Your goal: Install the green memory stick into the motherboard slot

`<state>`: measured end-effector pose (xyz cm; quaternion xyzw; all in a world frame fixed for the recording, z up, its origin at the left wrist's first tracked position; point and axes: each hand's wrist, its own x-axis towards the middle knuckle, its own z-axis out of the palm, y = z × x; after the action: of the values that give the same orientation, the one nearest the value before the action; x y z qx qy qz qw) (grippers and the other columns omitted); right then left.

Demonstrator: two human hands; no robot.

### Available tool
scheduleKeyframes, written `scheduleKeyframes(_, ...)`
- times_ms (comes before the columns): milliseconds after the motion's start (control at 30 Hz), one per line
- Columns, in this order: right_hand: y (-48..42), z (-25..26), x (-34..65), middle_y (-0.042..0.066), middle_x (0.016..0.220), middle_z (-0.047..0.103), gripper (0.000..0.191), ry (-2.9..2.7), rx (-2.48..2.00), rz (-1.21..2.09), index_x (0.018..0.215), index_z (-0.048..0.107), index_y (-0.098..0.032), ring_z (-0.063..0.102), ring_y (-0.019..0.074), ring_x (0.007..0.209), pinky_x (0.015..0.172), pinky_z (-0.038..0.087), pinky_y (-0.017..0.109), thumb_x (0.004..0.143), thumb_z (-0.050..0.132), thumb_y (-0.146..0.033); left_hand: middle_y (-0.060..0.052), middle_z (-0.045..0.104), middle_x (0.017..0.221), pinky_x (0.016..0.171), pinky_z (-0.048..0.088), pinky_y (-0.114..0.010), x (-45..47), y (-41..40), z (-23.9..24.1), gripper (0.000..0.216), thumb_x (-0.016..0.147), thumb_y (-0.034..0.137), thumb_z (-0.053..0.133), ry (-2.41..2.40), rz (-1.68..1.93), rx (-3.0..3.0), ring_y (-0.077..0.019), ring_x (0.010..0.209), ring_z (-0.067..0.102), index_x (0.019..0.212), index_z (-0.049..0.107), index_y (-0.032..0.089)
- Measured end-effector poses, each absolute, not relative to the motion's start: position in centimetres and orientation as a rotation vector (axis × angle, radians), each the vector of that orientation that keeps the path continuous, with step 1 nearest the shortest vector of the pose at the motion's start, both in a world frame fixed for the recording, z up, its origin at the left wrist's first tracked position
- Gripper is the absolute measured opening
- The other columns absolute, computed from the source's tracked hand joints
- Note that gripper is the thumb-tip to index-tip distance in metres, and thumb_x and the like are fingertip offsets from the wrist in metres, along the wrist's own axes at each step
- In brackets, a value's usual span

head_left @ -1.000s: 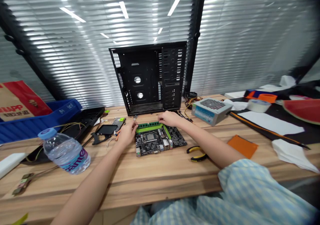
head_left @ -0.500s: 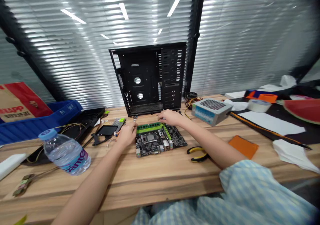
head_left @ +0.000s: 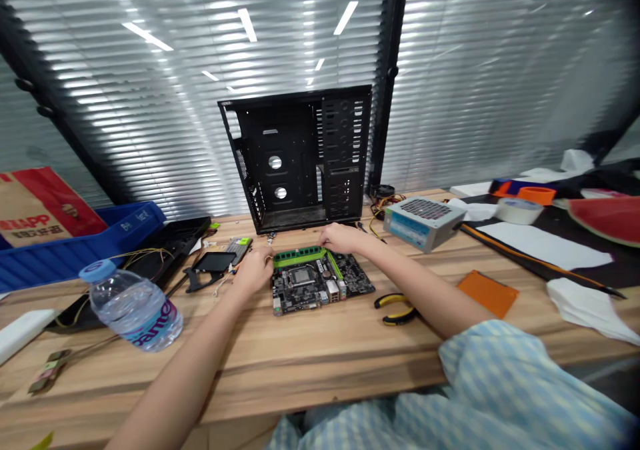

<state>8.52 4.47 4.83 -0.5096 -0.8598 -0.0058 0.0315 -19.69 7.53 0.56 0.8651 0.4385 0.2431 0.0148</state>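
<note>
Presently left hand [head_left: 256, 268] and right hand [head_left: 340, 238] at opposite ends of green memory stick [head_left: 299, 253]; cannot tell if pinching. Uneven pressure might tilt it.

- From my remote seat I see slatted blinds [head_left: 175, 97] behind glass, spanning ten to two o'clock.
- Dark window post [head_left: 394, 37] at one; slanting frame bar [head_left: 60, 120] at ten.
- White light strips [head_left: 346, 18] shine near twelve.
- Wood-grained worktop [head_left: 300, 363] below, pale floor [head_left: 227, 435] around seven.
</note>
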Motion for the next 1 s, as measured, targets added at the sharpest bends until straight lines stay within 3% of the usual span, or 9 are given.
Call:
scheduleKeyframes(333,3.5,5.2,7.5,0.009,0.109,0.073,0.038,-2.638,-1.707,-0.030,0.105,0.076,-0.020,0.067,0.0199,0.101,0.081,0.046,0.023,0.084,0.049,-0.005,-0.011,0.074,0.099,0.089,0.051,-0.035,-19.4,7.4,0.9,0.031,0.081,0.016,0.043,1.425,0.678,2.639,-0.0266,0.096,0.068,0.095,0.070,0.017)
scheduleKeyframes(567,3.7,4.0,7.0,0.006,0.104,0.073,0.021,-2.438,-1.756,-0.027,0.101,0.069,-0.021,0.068,0.0204,0.095,0.070,0.044,0.023,0.090,0.051,-0.018,-0.010,0.072,0.096,0.084,0.050,-0.035,-19.4,7.2,0.9,0.022,0.087,0.023,0.044,1.362,0.724,2.721,-0.0261,0.092,0.067,0.092,0.066,0.019)
scheduleKeyframes(1000,3.5,4.4,7.1,0.006,0.105,0.072,0.020,-2.411,-1.825,-0.114,0.105,0.065,-0.025,0.068,0.0222,0.094,0.071,0.045,0.026,0.098,0.047,-0.032,-0.010,0.069,0.095,0.085,0.048,-0.035,-19.4,6.9,1.2,0.024,0.091,0.023,0.039,1.342,0.707,2.777,-0.0254,0.092,0.064,0.092,0.063,0.019)
